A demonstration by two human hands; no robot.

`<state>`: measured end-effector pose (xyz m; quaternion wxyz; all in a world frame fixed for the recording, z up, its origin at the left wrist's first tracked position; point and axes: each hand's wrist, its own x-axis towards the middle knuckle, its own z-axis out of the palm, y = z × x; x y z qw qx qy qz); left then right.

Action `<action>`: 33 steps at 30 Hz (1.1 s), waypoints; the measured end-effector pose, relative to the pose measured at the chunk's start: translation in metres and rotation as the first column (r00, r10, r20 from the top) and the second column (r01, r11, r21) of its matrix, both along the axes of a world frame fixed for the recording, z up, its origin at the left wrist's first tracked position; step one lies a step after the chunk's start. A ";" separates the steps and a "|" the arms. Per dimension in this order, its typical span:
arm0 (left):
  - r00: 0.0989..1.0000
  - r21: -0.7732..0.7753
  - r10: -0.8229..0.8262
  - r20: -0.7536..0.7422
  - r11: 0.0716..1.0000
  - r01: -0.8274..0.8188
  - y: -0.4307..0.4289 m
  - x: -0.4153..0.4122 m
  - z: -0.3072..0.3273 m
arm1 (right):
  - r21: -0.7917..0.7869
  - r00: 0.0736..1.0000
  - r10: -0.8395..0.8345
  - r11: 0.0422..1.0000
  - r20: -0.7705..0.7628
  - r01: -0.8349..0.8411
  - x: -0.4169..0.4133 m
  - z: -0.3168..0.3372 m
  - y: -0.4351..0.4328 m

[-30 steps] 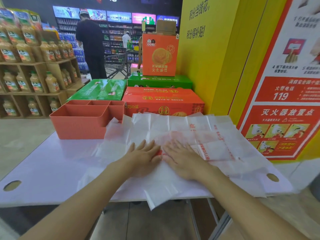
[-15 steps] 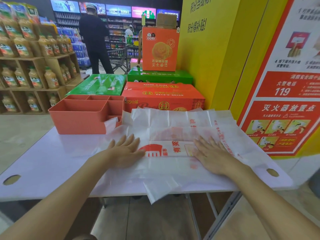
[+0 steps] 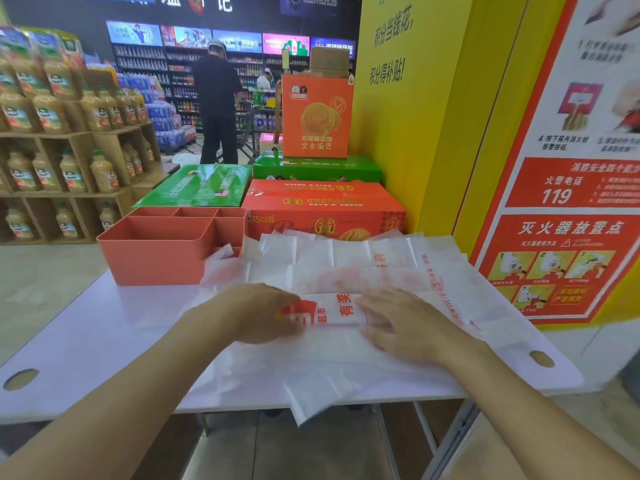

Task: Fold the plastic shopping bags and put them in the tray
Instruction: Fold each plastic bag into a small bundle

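Our left hand (image 3: 256,315) and right hand (image 3: 408,329) lie flat, fingers gripping nothing, on either end of the folded bag (image 3: 332,308) at the middle of the table (image 3: 86,334), apparently setting the crease. The tray (image 3: 152,261) waits at the far edge.

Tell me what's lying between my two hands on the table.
The head view shows a folded white plastic shopping bag, red print up, spanning the gap between the left hand and right hand.
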<state>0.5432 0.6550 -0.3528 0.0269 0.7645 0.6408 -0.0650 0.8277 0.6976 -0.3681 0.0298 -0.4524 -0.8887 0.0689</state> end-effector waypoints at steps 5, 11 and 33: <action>0.997 -0.012 -0.003 0.072 1.000 0.004 -0.003 -0.002 -0.009 | -0.003 1.000 -0.004 1.000 -0.003 0.004 -0.002 -0.005 0.002; 0.999 0.033 0.010 0.052 0.999 -0.012 0.005 -0.010 -0.011 | 0.036 0.998 -0.037 0.999 -0.054 0.039 0.002 -0.009 0.009; 0.976 0.248 0.212 0.054 0.944 -0.218 0.045 -0.026 0.012 | 0.041 0.928 -0.309 0.945 -0.210 0.324 0.017 0.022 0.055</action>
